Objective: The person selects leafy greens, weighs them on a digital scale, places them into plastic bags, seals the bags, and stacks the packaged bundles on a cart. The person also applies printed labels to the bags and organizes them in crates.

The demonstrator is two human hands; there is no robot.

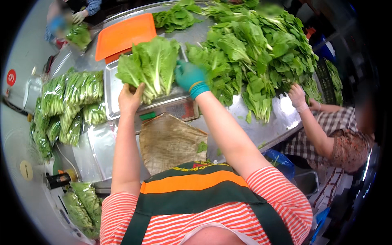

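A bunch of romaine-like lettuce [153, 67] lies in a metal tray [111, 92] on a weighing scale [179, 109], leaves pointing away from me and pale stems toward me. My bare left hand [131, 97] grips its lower left side, thumb and fingers closed around the leaf edge. At the right edge of the bunch is my right hand [190, 77], in a teal glove. Its fingers are bent in against the leaves and the tray rim; what they pinch, if anything, is hidden. A brown, cloth-like sheet [169, 143] lies between the scale and my apron.
A big heap of loose greens [253, 53] covers the right of the metal table. An orange lid-like board [126, 34] lies behind the tray. Bagged greens [73, 92] are stacked at left. A co-worker's gloved hand [297, 96] touches the heap; another person handles greens far left.
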